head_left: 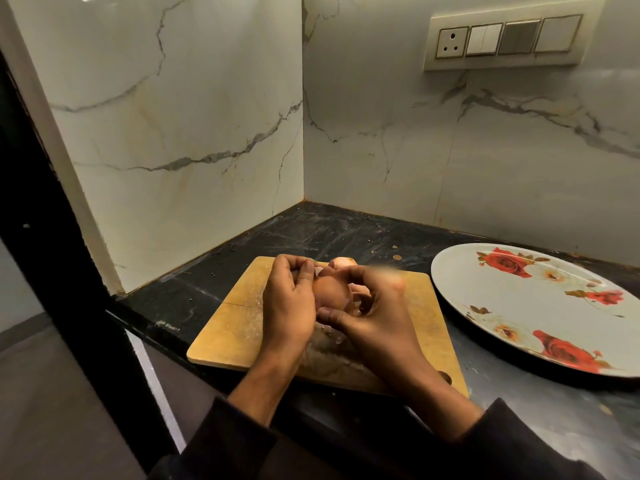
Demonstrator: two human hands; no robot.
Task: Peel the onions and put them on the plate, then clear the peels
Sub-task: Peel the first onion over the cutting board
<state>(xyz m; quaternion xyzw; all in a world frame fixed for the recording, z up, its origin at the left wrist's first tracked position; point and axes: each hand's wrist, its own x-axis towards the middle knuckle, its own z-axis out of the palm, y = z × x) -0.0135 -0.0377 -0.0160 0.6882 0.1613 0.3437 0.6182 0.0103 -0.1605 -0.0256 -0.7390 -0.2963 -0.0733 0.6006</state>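
Head view shows me the dark, scratched stone desk set in a marble-walled corner, with the big round white plate printed with red roses lying bare at the right. Left of the plate and close beside it lies the rectangular tan wooden cutting board, and both my hands work above its middle. My left hand cups the brown-skinned onion from the left, fingers curled round its top. My right hand closes on it from the right, thumb across the lower front and fingertips blurred at the upper side, so I cannot tell whether they pinch skin. The onion sits squarely between the two palms, held just over the board; its long axis seems to run away from me. Behind it another pale, pinkish onion shows just past my fingers, on the board's far edge. I judge peeling is under way. The plate lies well right, nearer my right hand.
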